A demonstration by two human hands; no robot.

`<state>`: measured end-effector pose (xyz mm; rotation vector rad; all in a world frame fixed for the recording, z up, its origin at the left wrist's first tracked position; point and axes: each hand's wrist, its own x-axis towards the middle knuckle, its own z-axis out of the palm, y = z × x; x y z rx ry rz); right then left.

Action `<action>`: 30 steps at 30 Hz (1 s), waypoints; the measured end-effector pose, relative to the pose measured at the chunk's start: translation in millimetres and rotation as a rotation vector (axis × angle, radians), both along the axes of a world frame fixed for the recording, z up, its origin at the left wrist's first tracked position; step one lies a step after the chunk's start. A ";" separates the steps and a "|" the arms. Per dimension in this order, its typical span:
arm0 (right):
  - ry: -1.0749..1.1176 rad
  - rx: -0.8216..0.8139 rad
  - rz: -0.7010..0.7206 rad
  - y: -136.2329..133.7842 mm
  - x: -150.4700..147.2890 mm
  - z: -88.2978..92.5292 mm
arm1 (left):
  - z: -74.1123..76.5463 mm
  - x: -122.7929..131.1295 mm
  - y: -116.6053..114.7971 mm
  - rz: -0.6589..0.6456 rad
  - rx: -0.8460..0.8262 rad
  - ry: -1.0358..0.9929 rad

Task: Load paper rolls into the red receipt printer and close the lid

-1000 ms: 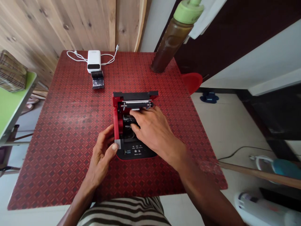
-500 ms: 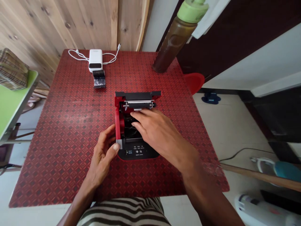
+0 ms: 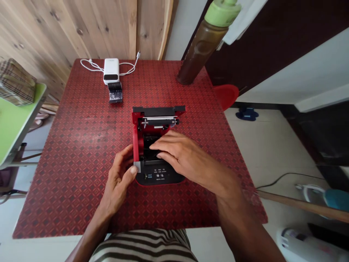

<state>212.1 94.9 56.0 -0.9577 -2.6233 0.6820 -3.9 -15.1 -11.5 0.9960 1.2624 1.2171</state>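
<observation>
A red and black label printer (image 3: 159, 180) sits on the table with its lid (image 3: 159, 111) raised, showing a roller (image 3: 160, 122) and a dark inner bay. My left hand (image 3: 121, 178) grips the printer's left front corner, thumb on the grey piece and fingers along the red side. Over the bay, my right hand (image 3: 181, 151) reaches in from the right with fingers extended, thumb and forefinger slightly apart. Its fingertips are close to shiny black material (image 3: 148, 143) inside; whether they touch it I cannot tell. The hand covers the bay's right part.
On the red patterned table (image 3: 89, 145) lie a white power bank (image 3: 111, 69) with a cable and a black strip of film (image 3: 115, 95). A tall brown bottle (image 3: 197, 51) with a green cap stands at the back right. A red stool (image 3: 226, 96) shows beyond the right edge.
My right hand has moved down toward the printer's front, uncovering more of the roller and the rear of the bay. My left hand keeps its grip on the corner.
</observation>
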 end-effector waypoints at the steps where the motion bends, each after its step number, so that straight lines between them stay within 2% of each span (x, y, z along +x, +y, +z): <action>1: 0.006 0.009 0.011 1.3 -0.3 -0.8 | -0.2 -0.3 0.1 -0.003 -0.001 -0.005; 5: 0.047 0.032 0.041 1.0 -0.5 -1.5 | 0.7 -4.5 -1.1 -0.023 -0.024 0.002; 9: 0.139 0.112 -0.020 -9.5 1.8 -0.2 | 6.1 -15.1 7.6 -0.033 -0.054 0.053; 11: 0.196 0.159 -0.078 -18.4 3.9 -0.6 | 11.4 -21.6 22.8 0.029 -0.023 0.141; 14: 0.255 0.211 -0.170 -34.4 6.9 -3.6 | 21.4 -29.1 58.1 0.123 0.152 0.228; 17: 0.258 0.268 -0.203 -48.9 8.4 -7.9 | 31.0 -28.9 93.4 0.066 0.257 0.199; 20: 0.235 0.332 -0.228 -58.3 7.8 -11.7 | 37.8 -21.7 111.6 -0.018 0.303 0.186; 24: 0.262 0.479 -0.272 -64.2 2.9 -16.3 | 44.2 -13.8 105.3 0.000 0.354 0.210; 27: 0.243 0.603 -0.309 -68.3 -2.2 -20.1 | 45.8 -13.8 87.5 0.016 0.365 0.268; 30: 0.207 0.673 -0.364 -72.2 -5.5 -22.7 | 39.6 -14.1 66.6 -0.003 0.303 0.305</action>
